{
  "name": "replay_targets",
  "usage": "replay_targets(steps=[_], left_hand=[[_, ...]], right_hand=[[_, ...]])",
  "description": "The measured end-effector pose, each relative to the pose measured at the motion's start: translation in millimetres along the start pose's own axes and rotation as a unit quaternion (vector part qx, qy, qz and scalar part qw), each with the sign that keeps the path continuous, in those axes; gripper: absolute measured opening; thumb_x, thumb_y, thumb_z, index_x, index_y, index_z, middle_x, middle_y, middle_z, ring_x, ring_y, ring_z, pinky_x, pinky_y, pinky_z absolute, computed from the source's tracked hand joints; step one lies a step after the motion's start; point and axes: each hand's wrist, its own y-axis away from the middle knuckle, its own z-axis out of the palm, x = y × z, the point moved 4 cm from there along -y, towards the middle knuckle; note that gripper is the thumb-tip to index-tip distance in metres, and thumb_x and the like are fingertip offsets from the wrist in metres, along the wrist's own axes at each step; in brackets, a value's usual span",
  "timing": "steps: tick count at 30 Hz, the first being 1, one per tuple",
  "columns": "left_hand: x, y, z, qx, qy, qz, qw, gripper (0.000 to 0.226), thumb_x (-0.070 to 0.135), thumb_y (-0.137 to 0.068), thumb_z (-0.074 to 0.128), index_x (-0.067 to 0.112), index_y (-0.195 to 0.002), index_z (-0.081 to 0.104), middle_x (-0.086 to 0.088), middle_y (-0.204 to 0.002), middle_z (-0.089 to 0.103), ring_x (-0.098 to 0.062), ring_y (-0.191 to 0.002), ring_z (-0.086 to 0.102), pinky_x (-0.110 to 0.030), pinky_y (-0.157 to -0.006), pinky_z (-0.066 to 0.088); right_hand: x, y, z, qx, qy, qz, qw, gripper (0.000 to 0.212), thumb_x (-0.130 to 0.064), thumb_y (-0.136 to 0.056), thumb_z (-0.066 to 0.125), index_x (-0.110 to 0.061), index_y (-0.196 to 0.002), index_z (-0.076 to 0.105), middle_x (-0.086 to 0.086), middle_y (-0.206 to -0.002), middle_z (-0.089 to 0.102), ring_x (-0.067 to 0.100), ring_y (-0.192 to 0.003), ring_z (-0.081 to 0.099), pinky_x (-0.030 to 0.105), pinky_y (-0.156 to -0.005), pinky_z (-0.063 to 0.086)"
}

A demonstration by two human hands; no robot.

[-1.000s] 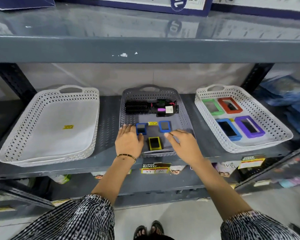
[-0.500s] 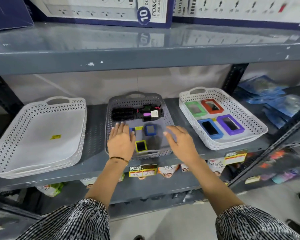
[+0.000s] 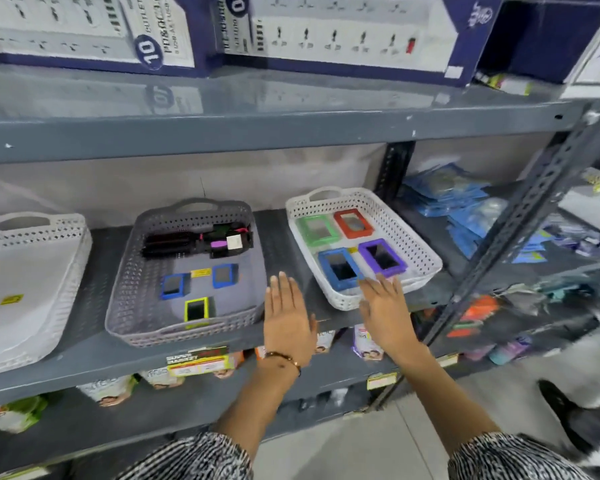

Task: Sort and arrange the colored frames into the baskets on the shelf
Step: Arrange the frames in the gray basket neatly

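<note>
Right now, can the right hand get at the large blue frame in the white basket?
Probably yes. The right hand is open and empty, its fingertips at the near rim of the white perforated basket, just short of the large blue rectangular frame. Nothing lies over that frame.

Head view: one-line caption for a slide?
Both open hands, left hand and right hand, hover between grey perforated basket and white perforated basket.

Your view cuts off the white basket (image 3: 32,289) at the left edge, so you see only part of it. Your right hand (image 3: 387,308) covers the near rim of the right-hand white basket (image 3: 371,216) and the blue frame's (image 3: 340,268) near corner. The packets (image 3: 513,317) at far right are blurred, and the shelf labels (image 3: 198,363) are too small to read.
</note>
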Motion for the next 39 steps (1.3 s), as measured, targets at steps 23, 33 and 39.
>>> replay_targets(steps=[23,33,39], left_hand=[[-16.1,6.5,0.6,-0.031,-0.060,-0.061,0.996,0.078,0.032,-0.092,0.043,-0.006,-0.143,-0.002,-0.025,-0.155,0.003,-0.036,-0.144,0.000,-0.042,-0.118,-0.001],[-17.7,7.4,-0.2,-0.024,-0.058,-0.058,0.996,0.078,0.030,-0.091,0.045,-0.005,-0.144,0.000,-0.023,-0.155,0.004,-0.035,-0.144,0.002,-0.041,-0.118,0.000],[-18.6,7.1,-0.4,-0.029,-0.053,-0.055,0.997,0.077,0.030,-0.092,0.045,-0.005,-0.144,0.000,-0.023,-0.155,0.003,-0.034,-0.144,0.002,-0.041,-0.118,0.000]], right_hand=[[-19.3,-12.9,4.7,0.005,-0.013,-0.034,0.999,0.055,0.013,-0.075,0.051,-0.015,-0.122,0.060,0.005,-0.109,0.069,0.024,-0.113,0.052,0.047,-0.119,-0.006],[-20.9,-13.9,5.2,0.009,-0.008,-0.031,0.999,0.054,0.013,-0.075,0.053,-0.016,-0.120,0.062,0.006,-0.103,0.070,0.025,-0.108,0.055,0.048,-0.119,-0.006],[-21.3,-11.7,5.2,0.014,-0.011,-0.039,0.999,0.053,0.013,-0.074,0.056,-0.013,-0.119,0.063,0.010,-0.105,0.071,0.029,-0.110,0.056,0.051,-0.119,-0.001]])
